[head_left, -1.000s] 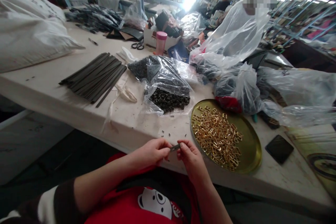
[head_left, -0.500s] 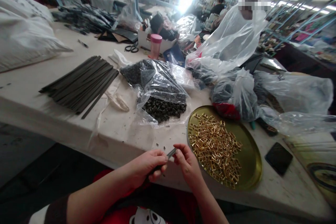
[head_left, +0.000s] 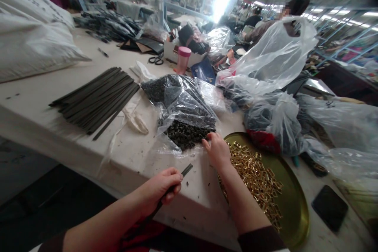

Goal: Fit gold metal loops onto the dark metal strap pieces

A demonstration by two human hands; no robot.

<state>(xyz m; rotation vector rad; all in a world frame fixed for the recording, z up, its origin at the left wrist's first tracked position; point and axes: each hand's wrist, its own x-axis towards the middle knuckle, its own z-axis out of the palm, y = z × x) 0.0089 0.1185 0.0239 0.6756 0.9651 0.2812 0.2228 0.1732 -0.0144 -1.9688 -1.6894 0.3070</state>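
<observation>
Dark, slim strips (head_left: 97, 100) fanned across the table (head_left: 138, 157) at left, plenty of them loose. Lower centre, the left hand's (head_left: 165, 184) grip pinched one held strip (head_left: 187, 169), its tip bare, so work on it looked unfinished. Mid-frame, small black pieces (head_left: 183, 136) filled a clear bag (head_left: 177, 106); the right hand (head_left: 217, 151) was at their edge, whether pinching one I couldn't tell. Gold buckles (head_left: 256, 177) heaped the round tray (head_left: 292, 193), lower right. Dark printing on the white sack (head_left: 32, 37), upper left, was unreadable; no brand showed.
</observation>
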